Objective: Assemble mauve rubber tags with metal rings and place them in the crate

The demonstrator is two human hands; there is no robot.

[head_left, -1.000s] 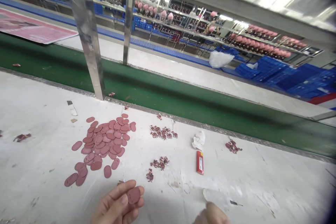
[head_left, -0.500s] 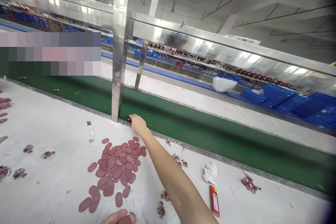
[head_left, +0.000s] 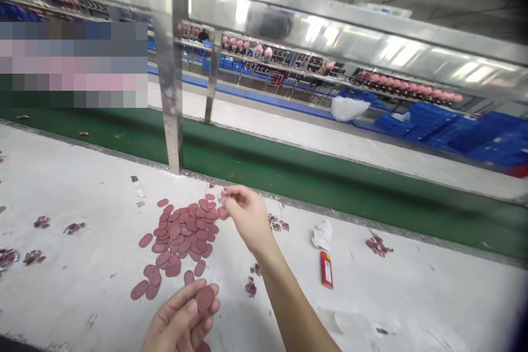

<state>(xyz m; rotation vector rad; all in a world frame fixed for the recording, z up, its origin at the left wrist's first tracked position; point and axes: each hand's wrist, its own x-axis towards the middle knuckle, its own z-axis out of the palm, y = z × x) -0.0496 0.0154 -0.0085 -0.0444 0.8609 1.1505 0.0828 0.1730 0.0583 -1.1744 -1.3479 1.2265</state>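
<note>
My left hand [head_left: 183, 319] is low in the view, near the table's front edge, with its fingers curled round a dark red oval piece [head_left: 205, 298]. My right hand [head_left: 246, 213] is stretched forward over the white table [head_left: 74, 187], its fingertips pinched on a small item I cannot make out, just right of the heap of red oval pieces [head_left: 185, 231]. My right forearm crosses the table toward the lower right.
A steel post [head_left: 171, 93] stands at the table's far edge beside a green conveyor belt [head_left: 330, 181]. Small clusters of dark red bits [head_left: 377, 245] lie scattered about. A red lighter [head_left: 326, 269] and a crumpled white wad [head_left: 322, 234] lie to the right.
My right hand has drawn back from the foot of the steel post toward me, pinching something. My left hand has risen into view with its oval piece.
</note>
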